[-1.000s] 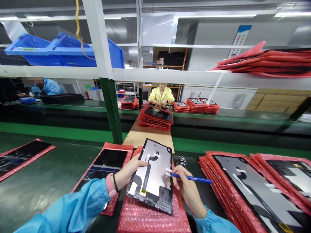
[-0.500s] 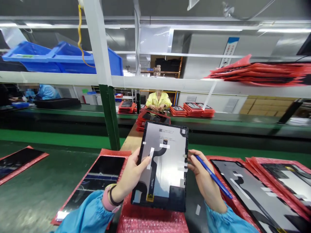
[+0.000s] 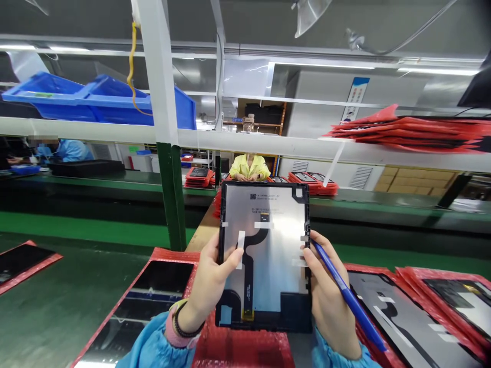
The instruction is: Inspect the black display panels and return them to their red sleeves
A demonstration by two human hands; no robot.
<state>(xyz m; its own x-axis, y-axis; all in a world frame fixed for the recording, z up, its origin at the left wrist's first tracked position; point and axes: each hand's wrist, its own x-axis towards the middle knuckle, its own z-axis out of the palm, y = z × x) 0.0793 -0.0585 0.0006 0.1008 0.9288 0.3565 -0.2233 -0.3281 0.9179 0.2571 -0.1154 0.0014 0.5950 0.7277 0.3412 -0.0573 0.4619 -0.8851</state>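
Observation:
A tablet display panel is held upright before me, its silver back with black flex cable and white tape strips facing me. My left hand grips its left edge, thumb on the back; the fingers behind are hidden. My right hand is at the right edge, thumb pressing by the small white tabs. A blue pen is tucked in that same hand, slanting down to the right. Below the panel lies red bubble wrap.
On the left, dark screens lie on red wrap. More panels rest silver side up at right. A green-and-white post and shelf with blue bins and red sleeves stand ahead. A person in yellow sits opposite.
The panel has come up straighter and nearer to me. My right hand has moved in from beside the panel to hold its right edge, still carrying the pen.

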